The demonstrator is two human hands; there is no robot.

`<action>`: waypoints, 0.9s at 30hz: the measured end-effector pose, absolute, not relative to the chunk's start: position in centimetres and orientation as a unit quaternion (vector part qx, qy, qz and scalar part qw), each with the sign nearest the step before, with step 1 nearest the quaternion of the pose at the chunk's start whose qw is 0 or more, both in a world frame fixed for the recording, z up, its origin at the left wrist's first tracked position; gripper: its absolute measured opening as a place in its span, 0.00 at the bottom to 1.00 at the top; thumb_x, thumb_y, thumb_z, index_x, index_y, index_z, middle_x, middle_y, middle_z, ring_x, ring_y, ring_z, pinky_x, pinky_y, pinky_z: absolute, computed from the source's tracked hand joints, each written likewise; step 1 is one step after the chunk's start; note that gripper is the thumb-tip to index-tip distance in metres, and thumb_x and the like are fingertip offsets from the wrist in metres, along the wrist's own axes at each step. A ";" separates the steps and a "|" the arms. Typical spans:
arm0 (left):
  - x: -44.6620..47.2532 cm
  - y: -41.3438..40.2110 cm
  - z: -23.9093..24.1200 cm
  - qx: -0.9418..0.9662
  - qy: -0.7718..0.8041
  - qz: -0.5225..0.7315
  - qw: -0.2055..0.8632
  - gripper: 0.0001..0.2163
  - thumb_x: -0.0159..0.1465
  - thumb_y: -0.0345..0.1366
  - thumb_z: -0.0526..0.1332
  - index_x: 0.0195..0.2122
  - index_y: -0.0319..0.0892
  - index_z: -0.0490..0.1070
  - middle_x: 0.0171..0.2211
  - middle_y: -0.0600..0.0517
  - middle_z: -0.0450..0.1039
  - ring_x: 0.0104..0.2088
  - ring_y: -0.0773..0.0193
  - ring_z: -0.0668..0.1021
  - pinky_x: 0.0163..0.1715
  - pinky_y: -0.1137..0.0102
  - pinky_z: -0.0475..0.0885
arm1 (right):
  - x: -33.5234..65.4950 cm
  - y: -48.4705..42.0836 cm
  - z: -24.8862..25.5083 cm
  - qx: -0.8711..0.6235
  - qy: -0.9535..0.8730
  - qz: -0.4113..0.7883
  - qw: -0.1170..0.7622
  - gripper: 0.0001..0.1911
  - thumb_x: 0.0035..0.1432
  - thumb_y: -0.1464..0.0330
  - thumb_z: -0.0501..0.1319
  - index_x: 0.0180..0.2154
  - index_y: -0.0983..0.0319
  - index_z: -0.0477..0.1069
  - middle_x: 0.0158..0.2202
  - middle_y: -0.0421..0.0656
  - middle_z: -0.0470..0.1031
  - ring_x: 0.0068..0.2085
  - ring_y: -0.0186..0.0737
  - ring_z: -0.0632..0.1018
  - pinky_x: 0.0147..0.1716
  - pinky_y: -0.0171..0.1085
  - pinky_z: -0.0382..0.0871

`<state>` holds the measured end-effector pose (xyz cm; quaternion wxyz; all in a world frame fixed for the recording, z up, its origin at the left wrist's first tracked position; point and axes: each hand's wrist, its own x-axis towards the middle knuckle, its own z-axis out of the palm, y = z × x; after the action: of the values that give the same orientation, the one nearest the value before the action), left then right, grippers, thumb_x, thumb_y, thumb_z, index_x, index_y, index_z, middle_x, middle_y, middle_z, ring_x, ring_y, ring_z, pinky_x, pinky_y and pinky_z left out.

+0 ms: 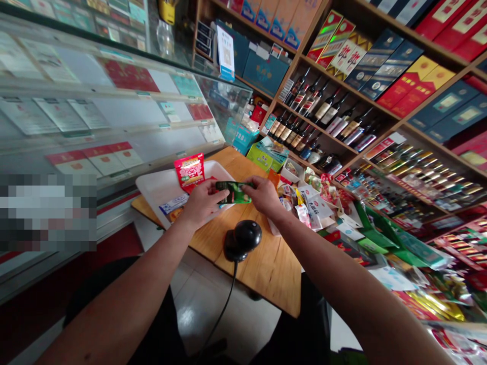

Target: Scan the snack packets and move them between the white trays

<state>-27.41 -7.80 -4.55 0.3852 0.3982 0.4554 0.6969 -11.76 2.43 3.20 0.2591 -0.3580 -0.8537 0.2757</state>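
My left hand [203, 202] and my right hand [264, 195] both pinch a small green packet [235, 192], one hand at each end, above a wooden table [266, 263]. Just below the packet stands a black barcode scanner [243, 238] with its cable running down toward me. Behind my left hand lies a white tray [160, 190] holding a red snack packet [189, 171] and other small packets.
A glass display counter [95, 116] with cartons runs along the left. Piles of snack packets [315, 203] and boxes crowd the right side of the table. Shelves of bottles [323, 116] and boxed goods [399, 71] fill the right wall.
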 end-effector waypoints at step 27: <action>-24.3 -5.7 -7.4 0.623 0.618 0.471 0.094 0.12 0.69 0.37 0.55 0.28 0.43 0.70 0.31 0.48 0.75 0.34 0.58 0.75 0.35 0.65 0.64 | -4.9 4.6 -2.3 -0.379 -0.871 0.281 0.136 0.12 0.60 0.70 0.57 0.37 0.62 0.81 0.32 0.39 0.79 0.34 0.38 0.74 0.38 0.34 0.67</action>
<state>-24.32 -5.74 -7.39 0.0943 0.6229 0.6176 0.4709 -4.92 4.57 -2.29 0.1357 -0.3785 -0.8715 0.2808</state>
